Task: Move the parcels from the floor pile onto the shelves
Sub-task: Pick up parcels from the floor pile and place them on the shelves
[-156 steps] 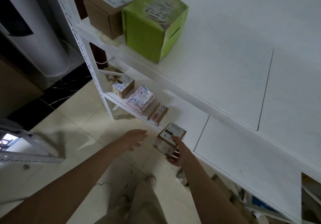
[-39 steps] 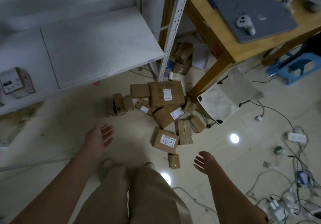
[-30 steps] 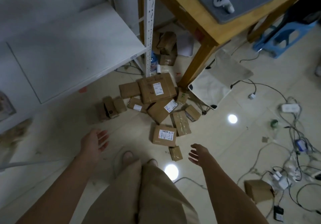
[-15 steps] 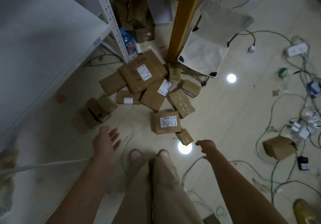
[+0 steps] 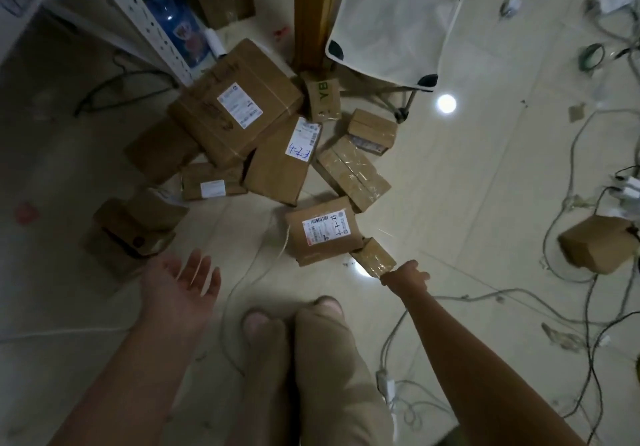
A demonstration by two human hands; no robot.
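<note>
step: pick up small box [image 5: 373, 255] | right hand [image 5: 406, 274] at its near end, hold can't be told | left hand [image 5: 180, 281] spread, empty | tip: pinch the narrow sides, avoid labelled box [image 5: 320, 231] just beyond

Place: an indoor parcel storeroom, dimly lit and cluttered.
Floor: a pale glossy tiled floor [image 5: 467, 186] is seen throughout, with a light spot [image 5: 446, 103] reflected right of centre.
Goods: taped cardboard parcels [image 5: 235, 106] are heaped at the centre; printed shipping labels [image 5: 300, 150] with handwritten codes are borne by several.
Shelving: a white perforated shelf upright [image 5: 138, 12] is seen at upper left, with a water bottle [image 5: 176, 19] just beside it.
Furniture: a wooden desk leg [image 5: 313, 12] and a white fabric folding stool [image 5: 391, 19] are seen at the top.
Clutter: cables [image 5: 573, 147] are strewn along the right edge, with a lone box [image 5: 599, 243] among them.
</note>
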